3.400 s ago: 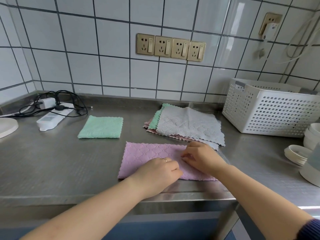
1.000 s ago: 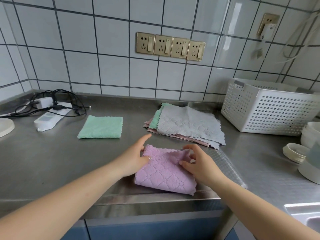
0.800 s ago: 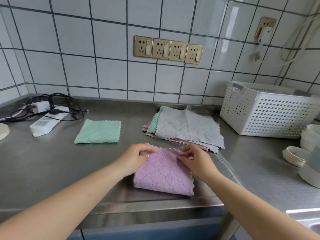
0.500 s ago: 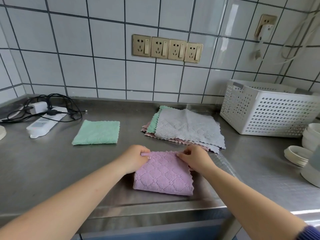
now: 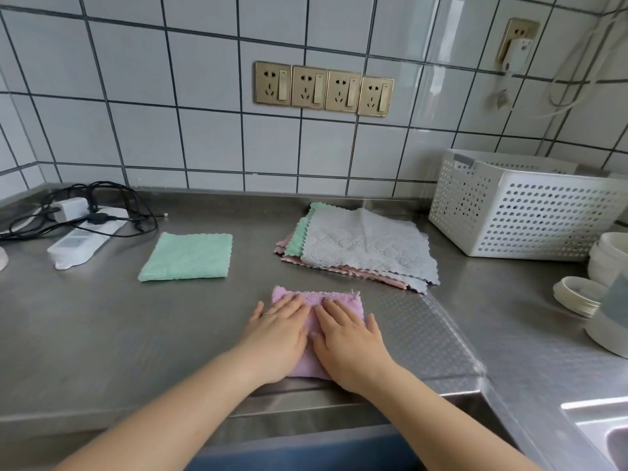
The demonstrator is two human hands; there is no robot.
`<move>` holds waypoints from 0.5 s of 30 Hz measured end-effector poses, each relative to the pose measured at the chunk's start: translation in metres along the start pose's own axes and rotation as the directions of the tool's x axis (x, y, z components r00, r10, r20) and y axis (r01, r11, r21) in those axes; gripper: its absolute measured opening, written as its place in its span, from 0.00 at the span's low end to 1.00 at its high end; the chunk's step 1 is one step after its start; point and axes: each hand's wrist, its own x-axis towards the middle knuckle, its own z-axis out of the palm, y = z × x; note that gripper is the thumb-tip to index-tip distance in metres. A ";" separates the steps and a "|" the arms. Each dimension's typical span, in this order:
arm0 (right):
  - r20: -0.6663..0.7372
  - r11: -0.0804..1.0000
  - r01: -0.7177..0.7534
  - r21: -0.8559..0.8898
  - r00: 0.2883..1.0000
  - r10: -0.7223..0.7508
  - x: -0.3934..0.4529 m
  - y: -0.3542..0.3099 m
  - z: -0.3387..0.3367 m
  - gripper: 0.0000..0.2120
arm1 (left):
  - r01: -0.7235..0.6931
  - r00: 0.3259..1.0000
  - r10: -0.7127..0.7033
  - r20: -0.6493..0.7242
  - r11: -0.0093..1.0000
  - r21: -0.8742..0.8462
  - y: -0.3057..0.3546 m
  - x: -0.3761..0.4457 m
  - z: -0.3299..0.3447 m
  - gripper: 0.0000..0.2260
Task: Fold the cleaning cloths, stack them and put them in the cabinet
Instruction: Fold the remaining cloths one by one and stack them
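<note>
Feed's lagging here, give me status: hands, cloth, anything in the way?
Left hand and right hand flat on folded purple cloth. Folded green cloth lies apart, left. Unfolded pile waiting behind. Nothing obstructing.

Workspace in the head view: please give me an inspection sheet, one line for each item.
Surface: steel counter, sink corner at lower right.
Job's things: purple cloth folded; green cloth folded; unfolded pile, grey on top.
Clutter: white basket, white dishes.
Hands: left hand and right hand press flat on the purple cloth.
Cables: black cables over a power strip.
Surroundings: tiled wall, four sockets.
</note>
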 end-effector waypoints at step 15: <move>0.069 0.986 -0.165 0.032 0.984 0.162 -0.023 0.025 -0.016 0.31 | 0.047 0.989 -0.131 -0.063 0.696 -0.717 -0.012 -0.012 -0.024 0.20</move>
